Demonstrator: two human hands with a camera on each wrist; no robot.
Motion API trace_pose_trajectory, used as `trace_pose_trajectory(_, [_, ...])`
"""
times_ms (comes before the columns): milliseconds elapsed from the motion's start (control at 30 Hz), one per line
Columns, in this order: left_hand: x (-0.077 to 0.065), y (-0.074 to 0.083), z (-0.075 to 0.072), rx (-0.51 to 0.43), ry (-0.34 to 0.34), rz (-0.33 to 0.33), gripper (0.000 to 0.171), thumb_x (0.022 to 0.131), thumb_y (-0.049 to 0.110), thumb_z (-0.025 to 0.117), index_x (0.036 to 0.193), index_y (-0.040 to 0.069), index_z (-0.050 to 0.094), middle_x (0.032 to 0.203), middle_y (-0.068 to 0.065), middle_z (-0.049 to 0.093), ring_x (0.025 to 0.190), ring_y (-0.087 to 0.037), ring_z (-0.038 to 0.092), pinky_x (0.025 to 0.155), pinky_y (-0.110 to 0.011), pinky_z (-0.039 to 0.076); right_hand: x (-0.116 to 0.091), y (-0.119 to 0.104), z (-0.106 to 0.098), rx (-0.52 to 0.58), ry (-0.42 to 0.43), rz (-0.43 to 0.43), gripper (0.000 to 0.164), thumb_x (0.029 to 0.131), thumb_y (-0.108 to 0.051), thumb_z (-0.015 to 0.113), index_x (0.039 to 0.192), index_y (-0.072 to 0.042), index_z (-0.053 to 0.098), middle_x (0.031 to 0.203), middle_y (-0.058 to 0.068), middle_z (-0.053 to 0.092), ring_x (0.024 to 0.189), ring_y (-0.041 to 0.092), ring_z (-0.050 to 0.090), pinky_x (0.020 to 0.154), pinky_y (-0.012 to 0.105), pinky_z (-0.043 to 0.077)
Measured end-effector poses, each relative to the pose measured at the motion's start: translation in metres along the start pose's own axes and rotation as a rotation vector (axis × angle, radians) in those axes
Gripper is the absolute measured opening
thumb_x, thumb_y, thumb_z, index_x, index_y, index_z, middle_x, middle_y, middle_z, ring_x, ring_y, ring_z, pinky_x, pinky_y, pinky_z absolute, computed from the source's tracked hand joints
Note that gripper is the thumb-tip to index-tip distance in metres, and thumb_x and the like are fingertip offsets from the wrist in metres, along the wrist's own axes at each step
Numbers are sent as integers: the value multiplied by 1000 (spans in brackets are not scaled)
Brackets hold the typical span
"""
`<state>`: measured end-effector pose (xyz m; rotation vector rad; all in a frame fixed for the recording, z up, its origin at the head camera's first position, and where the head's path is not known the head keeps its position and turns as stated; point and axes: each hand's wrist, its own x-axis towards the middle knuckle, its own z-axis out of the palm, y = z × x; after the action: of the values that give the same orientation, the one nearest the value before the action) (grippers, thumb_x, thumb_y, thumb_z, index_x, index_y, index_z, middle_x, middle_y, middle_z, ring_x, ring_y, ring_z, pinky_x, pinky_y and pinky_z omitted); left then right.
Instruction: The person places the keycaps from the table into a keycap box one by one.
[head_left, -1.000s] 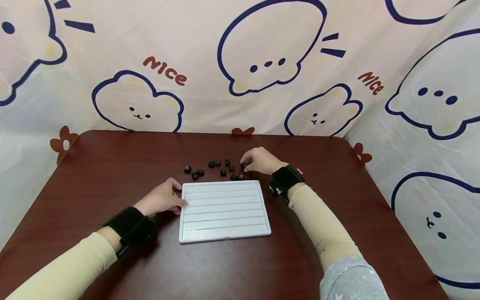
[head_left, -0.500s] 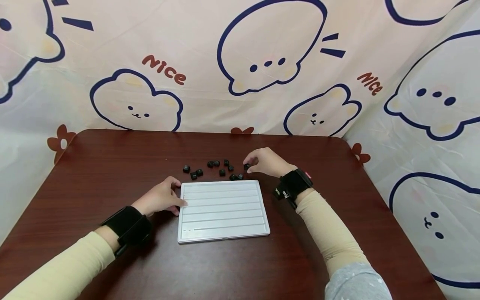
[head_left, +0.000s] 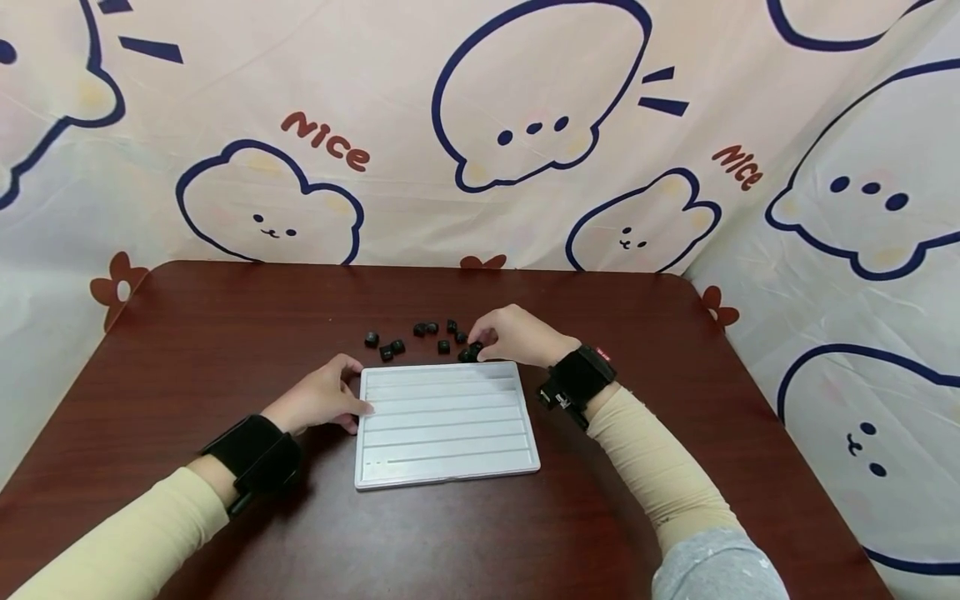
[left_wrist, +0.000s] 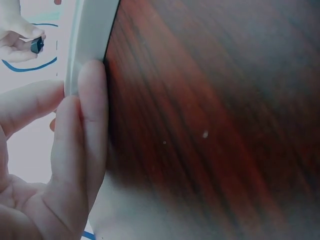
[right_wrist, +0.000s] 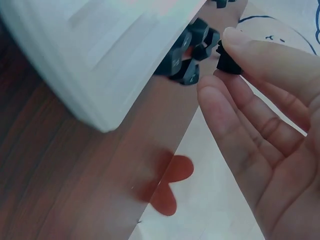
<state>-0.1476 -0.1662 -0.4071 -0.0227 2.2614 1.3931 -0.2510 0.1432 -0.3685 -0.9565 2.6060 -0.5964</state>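
Note:
A white ridged board (head_left: pixel 450 425) lies on the table in front of the person. At its left edge the left hand (head_left: pixel 318 396) holds on, thumb over the rim and fingers along the side; the left wrist view shows these fingers (left_wrist: pixel 92 100) against the pale edge. Just beyond the board's far right corner, the right hand (head_left: pixel 523 335) pinches a small black keycap (right_wrist: pixel 229 61) between thumb and fingertips. Several other black keycaps (right_wrist: pixel 185 72) lie close by, with small pale marks on some.
More loose keycaps (head_left: pixel 386 353) are scattered behind the board, leftward from the right hand. The brown table (head_left: pixel 225 333) ends at a cartoon-printed cloth (head_left: pixel 405 217) at the back, with more cloth on the right.
The right hand moved slightly right with its keycap, then back left and nearer, over the keycaps by the board's far edge. The left hand stays on the board.

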Motion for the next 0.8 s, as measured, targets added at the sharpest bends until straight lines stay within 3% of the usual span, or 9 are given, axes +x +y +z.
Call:
trace_pose_trajectory(533, [1,1,0,-6,3,-6,65,91,-2,75,141,-7,35,83,-17,55,58,-20,62,59,-32,60,11,-19,7,-23,-17,-83,25,88,-8,82,112,-6,76,109,5,72,94,15,64,82,28,55])
trace_pose_trajectory(800, [3,0,0,-14,1,-10,65,90,-2,76,141,-6,36,83,-16,55,58,-20,62,59,-32,60,17,-26,10,-13,-50,-69,25,88,-9,83,112,-5,77,106,3,71,93,15,63,81,26,55])
